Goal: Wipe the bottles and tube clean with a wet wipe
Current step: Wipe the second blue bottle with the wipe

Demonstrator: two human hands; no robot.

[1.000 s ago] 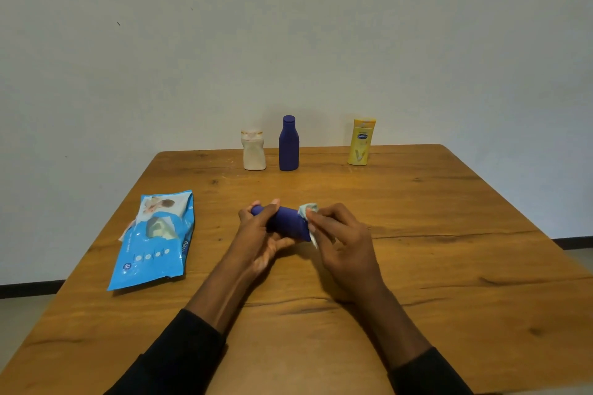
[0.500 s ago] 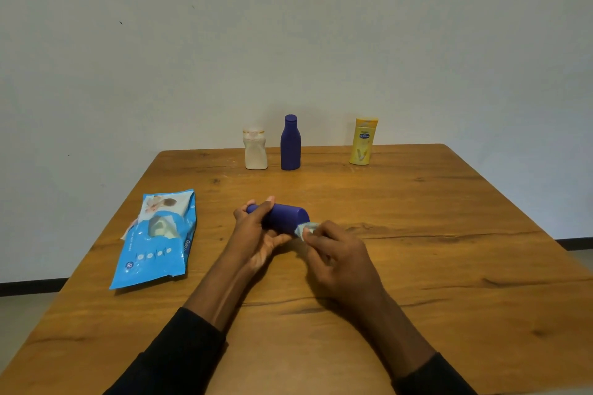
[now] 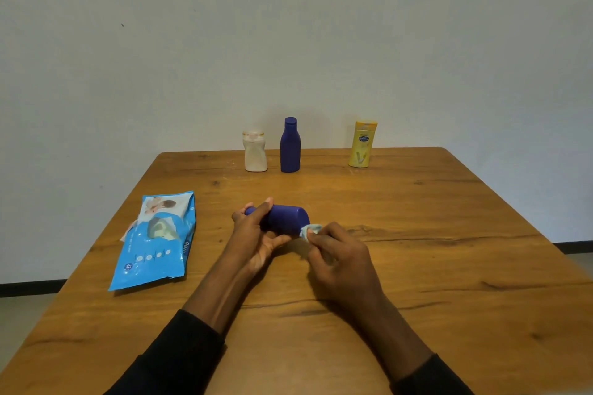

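Bottle (image 3: 286,218) sideways in left hand (image 3: 253,242) grip, wet wipe (image 3: 308,230) in right hand (image 3: 343,263) grip against its base.

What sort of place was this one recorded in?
Probably a plain indoor room set up for the recording: a wooden table before a blank white wall, a dark skirting board, and a row of toiletry bottles at the table's far edge.

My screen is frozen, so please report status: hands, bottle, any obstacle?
Left hand grips blue bottle sideways. Right hand pinches wet wipe at its base. Nothing in the way.
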